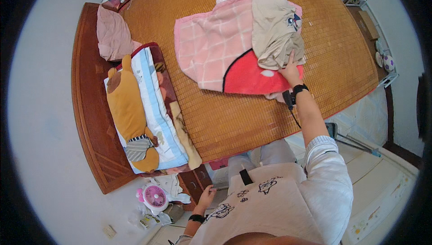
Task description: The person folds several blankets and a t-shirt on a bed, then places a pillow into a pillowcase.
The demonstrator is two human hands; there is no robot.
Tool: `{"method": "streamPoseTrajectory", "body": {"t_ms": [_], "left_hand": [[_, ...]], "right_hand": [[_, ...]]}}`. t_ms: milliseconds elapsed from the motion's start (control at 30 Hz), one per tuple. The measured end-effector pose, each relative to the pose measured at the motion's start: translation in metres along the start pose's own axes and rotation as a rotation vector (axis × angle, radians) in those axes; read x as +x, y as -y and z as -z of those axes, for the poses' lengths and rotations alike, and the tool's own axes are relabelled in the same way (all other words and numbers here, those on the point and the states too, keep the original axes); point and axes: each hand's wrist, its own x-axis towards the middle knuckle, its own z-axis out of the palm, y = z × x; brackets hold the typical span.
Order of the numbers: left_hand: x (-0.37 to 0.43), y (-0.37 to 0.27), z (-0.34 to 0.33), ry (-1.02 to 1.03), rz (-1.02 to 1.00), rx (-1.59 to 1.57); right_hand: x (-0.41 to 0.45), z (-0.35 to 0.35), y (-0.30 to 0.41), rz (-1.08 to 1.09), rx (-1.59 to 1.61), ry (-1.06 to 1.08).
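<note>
My right hand [292, 72] rests on the lower edge of a crumpled beige T-shirt [270, 25], with the index finger stretched out over the cloth and the thumb spread to the side. The shirt bears a dark printed figure and lies on a pink checked fleece blanket [209, 42] that has a red, black-edged patch. A black device with a cable [288, 100] hangs by my right wrist. Low beside my body, off the bed, is my left hand [206, 196], near the wooden drawers [194, 186]; its fingers are partly curled, and whether they hold anything is unclear.
A woven mat [236, 123] covers the bed. Along the wooden headboard [89, 103] lie a brown plush animal pillow [126, 106], folded bedding [158, 123] and a pink pillow [113, 34]. A pink-and-white fan [155, 196] stands below. At right are a white rack [388, 78] and a ball [388, 63].
</note>
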Motion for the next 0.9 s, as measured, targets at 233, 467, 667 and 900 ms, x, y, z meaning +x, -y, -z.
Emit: {"method": "streamPoseTrajectory", "body": {"t_ms": [233,467,667,900], "left_hand": [[0.042,-0.116,-0.052,-0.068,-0.035,-0.079],[0.136,-0.221,-0.081,-0.203,-0.417,-0.030],[0.255,-0.295,-0.104,-0.254,-0.330,-0.178],[0.363,-0.362,-0.094,0.007,0.038,-1.332]], "right_hand": [[0.077,-0.015,-0.090,0.199,-0.146,0.004],[-0.026,0.038,-0.117,0.546,0.151,0.576],[-0.161,0.097,-0.220,0.334,-0.143,1.435],[-0.171,0.201,-0.286,-0.243,0.216,0.993]]}}
